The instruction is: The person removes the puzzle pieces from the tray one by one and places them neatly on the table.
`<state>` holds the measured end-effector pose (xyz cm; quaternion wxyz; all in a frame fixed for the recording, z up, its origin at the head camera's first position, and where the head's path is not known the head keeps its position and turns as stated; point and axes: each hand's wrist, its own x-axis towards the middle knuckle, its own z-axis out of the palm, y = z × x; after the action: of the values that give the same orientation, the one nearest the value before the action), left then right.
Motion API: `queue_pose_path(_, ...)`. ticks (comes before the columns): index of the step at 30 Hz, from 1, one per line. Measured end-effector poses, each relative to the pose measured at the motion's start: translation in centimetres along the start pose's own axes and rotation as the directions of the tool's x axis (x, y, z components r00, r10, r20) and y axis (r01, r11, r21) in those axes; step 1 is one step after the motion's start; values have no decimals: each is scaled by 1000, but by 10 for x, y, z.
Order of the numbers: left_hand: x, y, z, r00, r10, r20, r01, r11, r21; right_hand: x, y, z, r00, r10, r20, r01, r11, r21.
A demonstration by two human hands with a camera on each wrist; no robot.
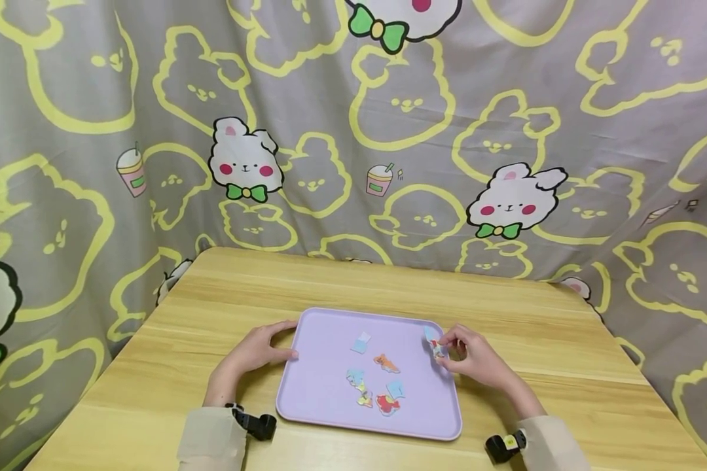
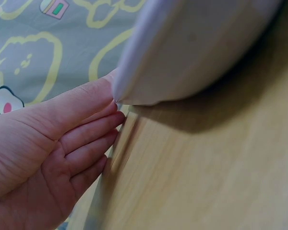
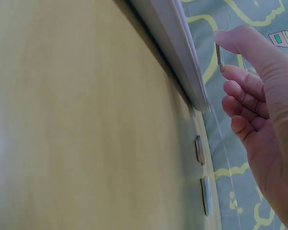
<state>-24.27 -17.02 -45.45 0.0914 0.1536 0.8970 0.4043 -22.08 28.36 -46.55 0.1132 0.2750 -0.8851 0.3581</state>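
Note:
Over the right edge of the lilac tray point(image 1: 318, 405), my right hand point(image 1: 474, 356) pinches a small colourful puzzle piece point(image 1: 436, 348) between thumb and fingertips. In the right wrist view this thin piece point(image 3: 220, 57) is seen edge-on. My left hand point(image 1: 256, 353) touches the tray's left rim, its fingers fairly straight in the left wrist view. On the tray lie an orange piece point(image 1: 385, 363), a pale blue and white piece point(image 1: 361, 343), a light blue-green piece point(image 1: 355, 377), a yellowish piece point(image 1: 364, 398), a red piece point(image 1: 387, 404) and a blue piece point(image 1: 396, 389).
The tray sits on a wood-grain table point(image 1: 259, 281). Two small flat pieces, one brownish point(image 3: 199, 150) and one bluish point(image 3: 206, 195), show edge-on by the tray in the right wrist view. A patterned curtain point(image 1: 330, 131) hangs behind and beside the table.

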Motion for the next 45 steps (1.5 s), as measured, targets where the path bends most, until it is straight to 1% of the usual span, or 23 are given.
queue_pose_path(3, 0, -1, 1, 1000, -1, -1, 1, 1000, 9, -4, 2, -3, 1000, 22, -4, -22, 1000, 0)
queue_pose_path(11, 1, -3, 2, 1000, 0, -8, 1, 1000, 13, -15, 8, -14, 995, 94, -22, -95, 995, -39)
queue_pose_path(19, 2, -3, 1, 1000, -5, -3, 5, 1000, 13, -27, 15, -23, 991, 130, -41, -133, 987, -86)
queue_pose_path(24, 0, -1, 0, 1000, -3, 0, 3, 1000, -2, -34, 19, -31, 987, 153, -55, -159, 980, -119)
queue_pose_path(31, 0, 0, 0, 1000, 0, -1, 0, 1000, -6, -41, 22, -40, 980, 191, -48, -195, 973, -125)
queue_pose_path(34, 0, 0, 0, 1000, 1, 0, -1, 1000, -8, -44, 23, -43, 978, 200, -52, -205, 969, -134)
queue_pose_path(41, 0, -1, 0, 1000, -1, -3, 1, 1000, -5, -51, 28, -49, 978, 194, -71, -203, 966, -159)
queue_pose_path(45, 1, -2, 0, 1000, -3, 0, 3, 1000, -6, -56, 31, -53, 975, 215, -65, -222, 962, -160)
